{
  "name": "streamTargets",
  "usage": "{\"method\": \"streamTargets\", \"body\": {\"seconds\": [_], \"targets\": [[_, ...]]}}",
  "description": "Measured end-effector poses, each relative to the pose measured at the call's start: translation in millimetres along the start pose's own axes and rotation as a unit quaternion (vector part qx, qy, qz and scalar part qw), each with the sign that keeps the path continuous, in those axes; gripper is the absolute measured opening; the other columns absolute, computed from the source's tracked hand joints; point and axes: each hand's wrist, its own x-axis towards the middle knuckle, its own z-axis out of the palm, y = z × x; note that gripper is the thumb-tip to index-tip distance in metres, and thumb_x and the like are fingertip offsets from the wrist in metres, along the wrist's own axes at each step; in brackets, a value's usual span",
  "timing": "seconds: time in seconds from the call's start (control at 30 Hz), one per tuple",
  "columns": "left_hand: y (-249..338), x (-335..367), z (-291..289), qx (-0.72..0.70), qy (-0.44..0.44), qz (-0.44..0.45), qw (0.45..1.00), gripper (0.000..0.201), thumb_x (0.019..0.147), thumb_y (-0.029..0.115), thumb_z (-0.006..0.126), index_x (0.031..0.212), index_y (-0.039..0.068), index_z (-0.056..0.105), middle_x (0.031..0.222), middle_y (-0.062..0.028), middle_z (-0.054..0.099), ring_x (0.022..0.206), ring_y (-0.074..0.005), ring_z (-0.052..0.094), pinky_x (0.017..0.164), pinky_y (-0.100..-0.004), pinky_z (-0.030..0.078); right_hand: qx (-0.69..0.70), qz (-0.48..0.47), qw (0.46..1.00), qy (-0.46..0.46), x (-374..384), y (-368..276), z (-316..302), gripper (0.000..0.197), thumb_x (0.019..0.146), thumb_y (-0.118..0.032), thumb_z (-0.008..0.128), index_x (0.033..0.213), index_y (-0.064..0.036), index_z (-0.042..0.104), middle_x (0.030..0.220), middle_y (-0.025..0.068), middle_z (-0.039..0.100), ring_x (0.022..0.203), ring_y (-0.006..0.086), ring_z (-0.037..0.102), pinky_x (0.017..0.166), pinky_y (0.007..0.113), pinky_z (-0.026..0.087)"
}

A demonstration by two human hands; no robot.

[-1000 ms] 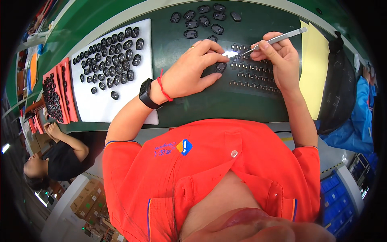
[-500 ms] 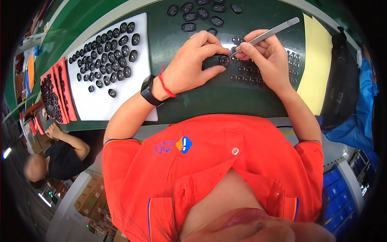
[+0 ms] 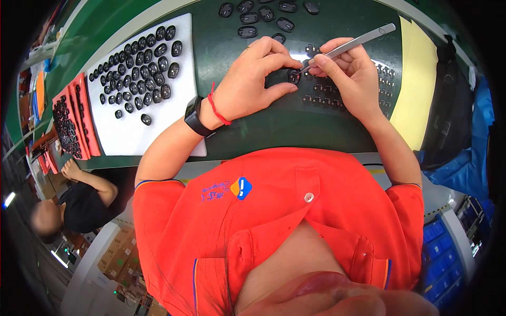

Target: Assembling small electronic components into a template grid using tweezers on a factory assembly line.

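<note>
My left hand (image 3: pixel 255 76) pinches a small black oval plastic shell (image 3: pixel 293 77) between thumb and fingers, just above the green table. In my right hand (image 3: pixel 350 79) is a pair of grey metal tweezers (image 3: pixel 366 38), gripped like a pen. Their narrow tip points down at the shell's upper edge; whether it touches or holds anything is too small to tell. Under and beside my right hand lie rows of small dark parts with pale spots (image 3: pixel 326 100) on a clear sheet. Further off, several loose black oval shells (image 3: pixel 248 31) rest on the table.
On the left, a white foam sheet (image 3: pixel 124 139) carries many black oval pieces. Red strips (image 3: pixel 90 121) with more black pieces lie beyond it. Yellow paper (image 3: pixel 414 84) and a black bag (image 3: pixel 448 105) sit to the right. Another person (image 3: pixel 87 203) works at the lower left.
Both hands keep nearly the same place. The shell in my left hand has turned or tilted slightly, with the tweezers still at its edge.
</note>
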Motion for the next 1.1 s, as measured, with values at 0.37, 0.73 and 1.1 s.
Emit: {"method": "streamTargets", "body": {"seconds": [0.37,0.73,1.1], "targets": [[0,0,1,0.003,0.002,0.002,1.0,0.035,0.066,0.008,0.076,0.099,0.009,0.065,0.095,-0.0047,0.054,0.083,-0.0181,0.054,0.067,-0.0262,0.044,-0.027,-0.018,0.999,-0.002,-2,2,1,0.019,0.088,-0.003,0.056,0.104,0.0016,0.048,0.089,0.0105,0.062,0.083,0.0142,0.064,0.076,0.024,0.052],[4,-1,-2,-0.014,0.004,-0.029,0.999,0.034,0.064,0.008,0.074,0.095,0.008,0.063,0.091,-0.0073,0.052,0.09,-0.0258,0.053,0.078,-0.0335,0.044,-0.122,-0.099,0.988,-0.003,-6,3,5,0.019,0.085,0.0,0.059,0.101,0.0015,0.05,0.087,0.0097,0.063,0.08,0.0144,0.065,0.072,0.023,0.052],[3,-6,-3,0.123,0.01,0.168,0.978,0.017,0.072,0.015,0.067,0.086,0.007,0.061,0.094,-0.0044,0.058,0.084,-0.0217,0.054,0.073,-0.0339,0.044,-0.103,-0.074,0.992,-0.015,-5,3,2,0.014,0.085,0.002,0.057,0.097,0.0011,0.048,0.085,0.0102,0.063,0.077,0.0136,0.063,0.07,0.023,0.051]]}}
